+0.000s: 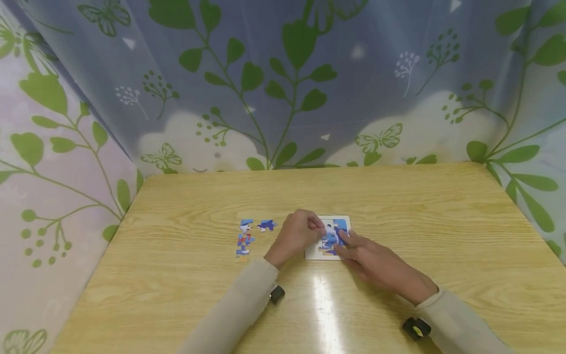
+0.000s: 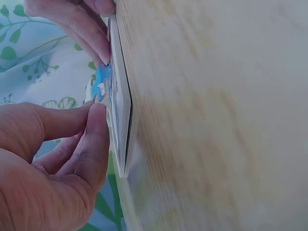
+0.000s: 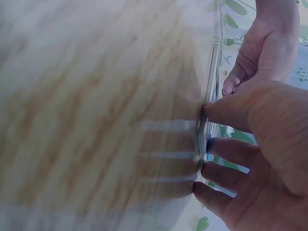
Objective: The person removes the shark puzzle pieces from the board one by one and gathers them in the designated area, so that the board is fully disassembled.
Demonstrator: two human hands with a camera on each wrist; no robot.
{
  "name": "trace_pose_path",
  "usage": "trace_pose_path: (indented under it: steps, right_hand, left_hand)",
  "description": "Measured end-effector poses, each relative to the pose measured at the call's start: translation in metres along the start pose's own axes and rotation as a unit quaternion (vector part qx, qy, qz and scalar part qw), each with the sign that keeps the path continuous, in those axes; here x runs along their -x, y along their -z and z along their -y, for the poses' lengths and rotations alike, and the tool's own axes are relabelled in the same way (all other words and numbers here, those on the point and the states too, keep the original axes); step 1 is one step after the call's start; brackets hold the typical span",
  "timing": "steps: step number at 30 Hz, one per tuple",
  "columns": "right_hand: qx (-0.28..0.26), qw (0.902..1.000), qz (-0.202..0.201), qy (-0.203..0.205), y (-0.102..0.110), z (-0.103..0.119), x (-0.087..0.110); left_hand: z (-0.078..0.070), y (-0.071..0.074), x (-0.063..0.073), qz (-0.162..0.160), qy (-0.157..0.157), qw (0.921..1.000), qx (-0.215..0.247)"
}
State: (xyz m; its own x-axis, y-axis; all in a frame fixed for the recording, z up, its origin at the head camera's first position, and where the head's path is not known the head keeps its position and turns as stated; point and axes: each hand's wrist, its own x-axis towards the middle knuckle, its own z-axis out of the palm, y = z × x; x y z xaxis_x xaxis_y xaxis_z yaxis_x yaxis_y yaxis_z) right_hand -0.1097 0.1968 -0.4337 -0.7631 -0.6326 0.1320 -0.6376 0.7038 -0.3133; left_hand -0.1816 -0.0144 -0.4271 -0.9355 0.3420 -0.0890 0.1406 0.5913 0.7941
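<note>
A jigsaw puzzle tray (image 1: pixel 313 253) with a white border lies on the table, partly filled with blue and white picture pieces. My left hand (image 1: pixel 300 231) is over the tray's left side. Between its thumb and index finger it pinches a small blue and white puzzle piece (image 2: pixel 100 83), tilted up from the tray. From the right, my right hand (image 1: pixel 371 258) rests on the tray's edge and pieces, its fingers (image 3: pixel 231 149) fairly straight and spread. Both hands cover parts of the picture.
Several loose puzzle pieces (image 1: pixel 242 251) lie on the wooden table (image 1: pixel 185 295) left of my left hand. A leaf-patterned curtain (image 1: pixel 265 98) hangs along the table's back edge and sides.
</note>
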Motion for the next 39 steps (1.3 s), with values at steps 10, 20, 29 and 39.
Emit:
trace_pose_path:
  steps: [10, 20, 29, 39]
  right_hand:
    - [-0.005, 0.9999, 0.009, -0.013, -0.001, 0.0, -0.001]
    - [-0.007, 0.9998, 0.007, -0.014, 0.001, 0.002, 0.0]
    - [-0.02, 0.9993, 0.017, -0.026, 0.0, 0.001, -0.001]
    - [-0.019, 0.9995, 0.013, -0.022, 0.001, 0.003, -0.001]
  left_hand:
    - [0.006, 0.015, 0.01, -0.003, 0.002, 0.9994, 0.034]
    - [0.026, 0.046, 0.025, -0.017, 0.042, 0.9979, 0.046]
    - [0.046, 0.072, 0.042, -0.037, 0.054, 0.9973, 0.033]
    - [0.061, 0.092, 0.055, -0.06, 0.091, 0.9939, 0.014]
